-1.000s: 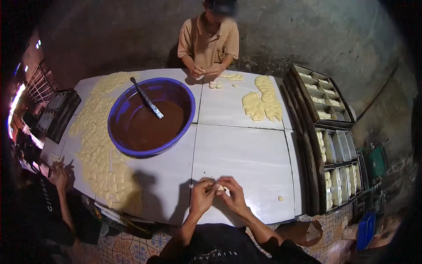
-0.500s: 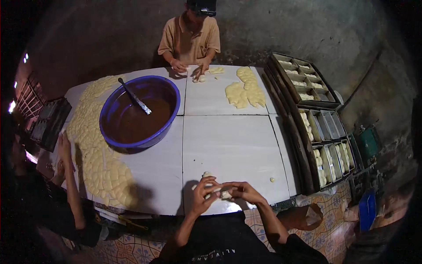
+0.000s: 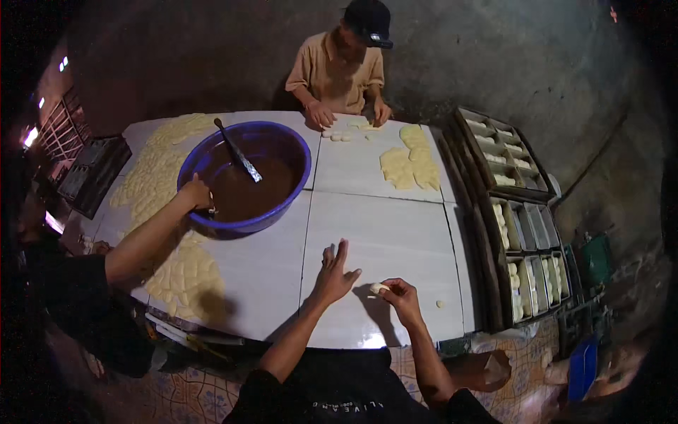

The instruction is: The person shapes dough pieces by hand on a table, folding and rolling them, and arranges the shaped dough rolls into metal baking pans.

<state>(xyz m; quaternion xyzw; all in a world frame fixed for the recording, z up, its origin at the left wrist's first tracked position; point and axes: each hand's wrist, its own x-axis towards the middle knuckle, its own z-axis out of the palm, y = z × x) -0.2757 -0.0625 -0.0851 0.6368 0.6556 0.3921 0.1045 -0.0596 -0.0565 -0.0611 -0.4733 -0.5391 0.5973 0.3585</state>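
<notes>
Pinched in the fingertips of my right hand point(image 3: 402, 300) is a small piece of pale dough point(image 3: 378, 288), held just over the white tiled tabletop point(image 3: 381, 226). My left hand point(image 3: 335, 278) is to the left of it with fingers spread apart, and nothing shows in them; what lies under the palm is hidden. A tiny dough scrap point(image 3: 440, 304) sits on the tiles to the right of my right hand.
A big blue basin point(image 3: 308, 166) with brown contents and a brush-like tool point(image 3: 240, 154) stands left; a co-worker's hand point(image 3: 196, 192) reaches into it. Flattened dough point(image 3: 183, 272) covers the left side. Opposite, another person point(image 3: 342, 71) handles dough. Dough-filled metal tins point(image 3: 519, 215) line the right edge.
My hands, earlier close together over dough pieces, have parted. A single piece shows in the right one. The co-worker at left has brought a hand into the basin. The view has shifted slightly.
</notes>
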